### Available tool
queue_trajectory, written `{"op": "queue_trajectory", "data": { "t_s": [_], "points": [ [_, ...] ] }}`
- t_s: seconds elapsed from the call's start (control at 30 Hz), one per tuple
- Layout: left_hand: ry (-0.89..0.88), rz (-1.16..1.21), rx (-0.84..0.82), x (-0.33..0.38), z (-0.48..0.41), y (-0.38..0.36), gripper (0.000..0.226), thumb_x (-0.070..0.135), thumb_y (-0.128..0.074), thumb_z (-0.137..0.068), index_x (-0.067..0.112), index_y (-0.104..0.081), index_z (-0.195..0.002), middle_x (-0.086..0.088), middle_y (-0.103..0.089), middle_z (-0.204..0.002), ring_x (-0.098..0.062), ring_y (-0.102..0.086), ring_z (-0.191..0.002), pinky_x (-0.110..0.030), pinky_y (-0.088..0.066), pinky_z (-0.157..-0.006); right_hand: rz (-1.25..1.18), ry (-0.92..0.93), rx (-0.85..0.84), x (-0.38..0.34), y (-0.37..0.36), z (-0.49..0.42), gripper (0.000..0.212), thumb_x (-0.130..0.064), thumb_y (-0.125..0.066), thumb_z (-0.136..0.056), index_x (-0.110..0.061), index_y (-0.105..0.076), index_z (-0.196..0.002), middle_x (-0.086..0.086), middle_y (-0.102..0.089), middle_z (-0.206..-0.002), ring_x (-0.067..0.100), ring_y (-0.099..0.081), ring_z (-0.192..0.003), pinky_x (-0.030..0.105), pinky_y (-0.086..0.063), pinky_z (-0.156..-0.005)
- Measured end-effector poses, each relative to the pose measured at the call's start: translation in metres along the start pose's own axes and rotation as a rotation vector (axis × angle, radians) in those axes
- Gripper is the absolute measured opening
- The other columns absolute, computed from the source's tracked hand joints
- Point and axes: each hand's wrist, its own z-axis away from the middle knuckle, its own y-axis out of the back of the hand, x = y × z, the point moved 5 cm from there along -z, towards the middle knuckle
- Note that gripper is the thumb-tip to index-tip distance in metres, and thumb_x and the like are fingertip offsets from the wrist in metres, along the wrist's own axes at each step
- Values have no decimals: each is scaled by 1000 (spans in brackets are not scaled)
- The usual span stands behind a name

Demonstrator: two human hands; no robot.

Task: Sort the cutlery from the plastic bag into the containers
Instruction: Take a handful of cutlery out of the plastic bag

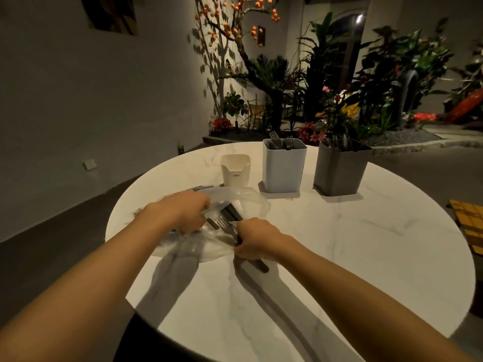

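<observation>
As my left hand (183, 214) grips one bag (247, 202), my right hand (257, 239) clasps one fork (224, 225); three containers: cream (235, 175), white (283, 168), grey (339, 172).

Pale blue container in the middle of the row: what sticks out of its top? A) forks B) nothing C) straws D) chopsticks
A: the tines of forks rise above the rim of the pale blue container, which stands between the cream container and the grey container.
</observation>
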Motion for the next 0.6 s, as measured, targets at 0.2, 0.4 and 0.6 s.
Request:
{"op": "queue_trajectory", "data": {
  "t_s": [0.2, 0.4, 0.6],
  "points": [
    [68, -43, 34, -5, 4, -3, 68, 26, -74, -77, 42, -42, -135, 4, -62, -122, -25, -58, -95, -36, -47, -70, 19, 51, -23, -5, 17, -4, 11, -18, -52, -95, -15, -56, -105, 10, -64, -106, 26, -58, -90, 35, -48, -74],
    [164, -171, 195, -3, 7, 15, 36, 44, -62, -94, 24, -60, -124, -5, -64, -119, -30, -62, -107, -40, -49, -82, -7, 100, 68, -18, 58, -10, 19, -19, -45, -98, -15, -61, -107, 5, -59, -97, 29, -57, -91, 35, -44, -73],
    [206, -294, 351, -11, -1, 10, 46, 56, -70, -87, 22, -67, -117, -5, -60, -115, -27, -53, -110, -39, -46, -86, -29, 9, 156, -14, 70, -30, 12, -20, -49, -96, -15, -55, -105, 7, -58, -100, 28, -56, -90, 36, -44, -72]
  ]
}}
